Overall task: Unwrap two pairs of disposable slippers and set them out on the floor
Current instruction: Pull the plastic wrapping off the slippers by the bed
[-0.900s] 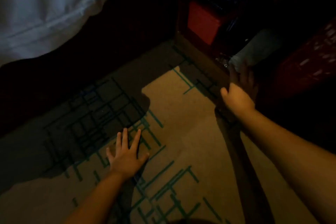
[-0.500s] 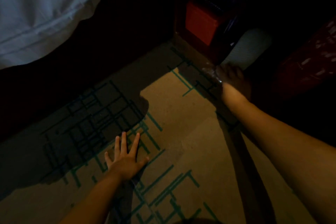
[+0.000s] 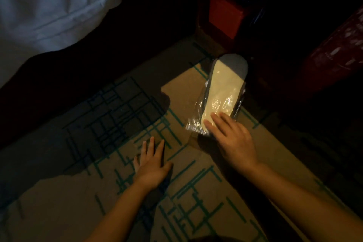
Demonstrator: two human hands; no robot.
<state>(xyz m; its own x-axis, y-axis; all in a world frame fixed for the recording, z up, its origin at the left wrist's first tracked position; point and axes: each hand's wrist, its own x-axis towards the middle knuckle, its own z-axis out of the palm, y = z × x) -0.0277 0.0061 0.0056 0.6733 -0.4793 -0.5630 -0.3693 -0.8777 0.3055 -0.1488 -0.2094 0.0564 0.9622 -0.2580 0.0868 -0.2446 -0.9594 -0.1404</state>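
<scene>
On the carpet [image 3: 196, 212], the left hand [image 3: 152, 165] lies flat to the left of the right hand [image 3: 233, 141], whose fingers rest on the near end of the wrapped slippers [image 3: 222, 92], with a box [image 3: 225, 13] beyond them and bedding [image 3: 49, 2] far left.

We counted one clear-plastic-wrapped pack of pale flat slippers [image 3: 222, 92] on the tan carpet with green lines [image 3: 196, 192]. Beyond the pack stood one red box [image 3: 225, 13]; right of it, one dark red patterned object [image 3: 334, 55]. Far left hung one white bedsheet [image 3: 49, 6]. Two bare hands showed near the pack.
</scene>
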